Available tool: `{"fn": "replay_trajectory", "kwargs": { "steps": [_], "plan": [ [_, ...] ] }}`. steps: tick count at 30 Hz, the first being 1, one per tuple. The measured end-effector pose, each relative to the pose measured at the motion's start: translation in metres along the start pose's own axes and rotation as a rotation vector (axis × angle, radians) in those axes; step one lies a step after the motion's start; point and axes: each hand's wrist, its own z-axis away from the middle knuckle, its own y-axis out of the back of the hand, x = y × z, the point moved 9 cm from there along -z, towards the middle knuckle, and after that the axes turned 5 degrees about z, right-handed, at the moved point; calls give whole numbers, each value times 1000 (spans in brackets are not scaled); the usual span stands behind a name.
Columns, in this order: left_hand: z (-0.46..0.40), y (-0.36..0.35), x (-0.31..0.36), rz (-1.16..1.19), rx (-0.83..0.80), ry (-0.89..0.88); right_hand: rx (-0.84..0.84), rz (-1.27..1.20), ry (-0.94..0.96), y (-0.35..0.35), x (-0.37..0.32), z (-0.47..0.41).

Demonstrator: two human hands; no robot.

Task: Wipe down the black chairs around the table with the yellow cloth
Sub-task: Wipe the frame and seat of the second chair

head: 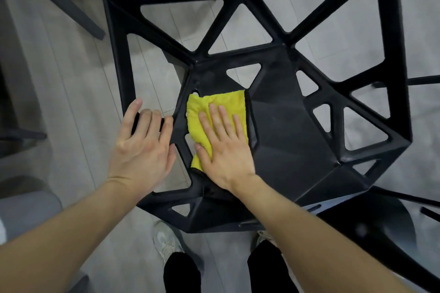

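Observation:
A black chair (285,126) with triangular cut-outs fills the middle of the head view, seen from above. A folded yellow cloth (228,102) lies on the left part of its seat. My right hand (223,147) presses flat on the cloth with straight fingers. My left hand (142,147) rests on the chair's left edge, fingers laid over the frame bar and only slightly bent.
Grey plank floor (71,78) lies under and around the chair. A dark leg (59,0) of other furniture slants across the upper left. Another black chair (371,228) stands at the lower right. My shoes (166,240) are right at the chair's near edge.

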Motion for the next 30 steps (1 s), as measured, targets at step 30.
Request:
{"fn": "replay_trajectory", "kwargs": {
  "steps": [30],
  "plan": [
    [-2, 2, 0, -11, 39, 22, 237, -85, 33, 31, 17, -107]
  ]
}}
